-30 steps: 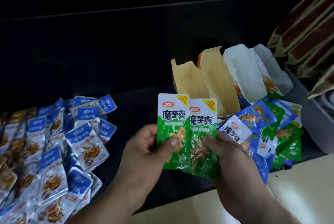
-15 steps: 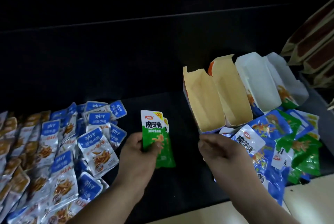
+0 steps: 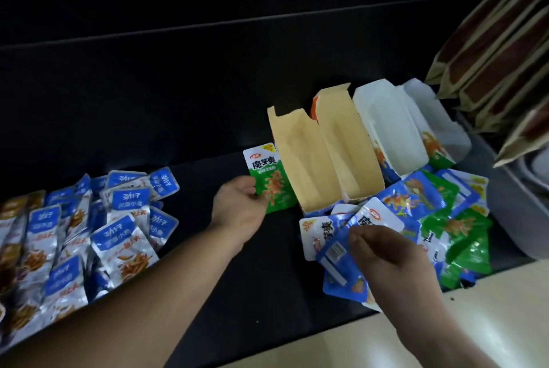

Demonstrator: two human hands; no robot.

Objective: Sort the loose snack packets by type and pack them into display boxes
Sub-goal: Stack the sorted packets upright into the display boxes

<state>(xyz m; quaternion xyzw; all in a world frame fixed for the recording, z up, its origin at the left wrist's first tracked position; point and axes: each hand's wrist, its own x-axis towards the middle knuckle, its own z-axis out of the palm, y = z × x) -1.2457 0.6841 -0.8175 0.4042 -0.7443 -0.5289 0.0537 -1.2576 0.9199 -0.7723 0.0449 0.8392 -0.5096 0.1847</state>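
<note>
The back of the scene is dark, and little shows there beyond the far edge of the black table. The heap of blue-and-silver packets on the left runs out of the picture at the left edge, and its outermost packets are dim and blurred. At the upper right a stack of brown bags is cut off by the frame, and below it only part of a grey tub shows. Both forearms leave the picture at the bottom.

The right hand is seen from the back, so its fingertips are hidden. The fingers curl down over a blue packet at the near left side of the mixed pile of blue and green packets. Whether they actually pinch it cannot be told.

The left hand holds a green packet by its lower left edge, with the thumb on the printed front. The packet stands upright, face to the camera, above and to the right of the hand. Its right edge is just beside the left wall of the nearest tan box, outside it.

A second tan box stands against the first, and two white boxes follow to the right. All four are open at the top, leaning back, with the mixed pile against their near ends.
</note>
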